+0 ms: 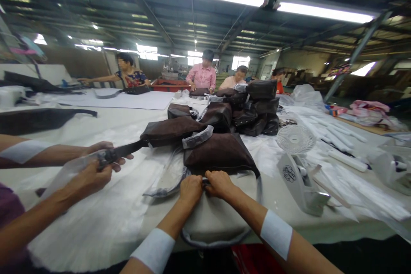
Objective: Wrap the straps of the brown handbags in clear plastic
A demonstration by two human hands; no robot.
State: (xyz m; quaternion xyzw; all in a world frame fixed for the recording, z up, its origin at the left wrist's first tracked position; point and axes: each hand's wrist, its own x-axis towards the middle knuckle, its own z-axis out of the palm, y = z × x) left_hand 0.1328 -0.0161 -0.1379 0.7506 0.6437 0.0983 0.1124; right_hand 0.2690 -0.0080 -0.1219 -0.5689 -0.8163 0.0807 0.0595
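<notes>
My left hand (pixel 191 190) and my right hand (pixel 220 185) meet at the near edge of a dark brown bag (pixel 218 152). Both are closed, with fingertips pinching a small dark piece (pixel 204 183) between them; its kind is mostly hidden. The bag lies on its side, with a plastic-wrapped handle (pixel 197 137) on top. From its right end a grey-wrapped strap (pixel 259 192) loops round below my forearms to the table's front edge. Another wrapped strip (pixel 165 190) lies left of my left hand.
At left, a co-worker's hands (pixel 101 169) hold the dark strap of another brown bag (pixel 173 130). More bags (pixel 250 111) are piled behind mine. A small white fan (pixel 293 167) stands to the right, near white wrapped rolls (pixel 346 158). Several people work across the table.
</notes>
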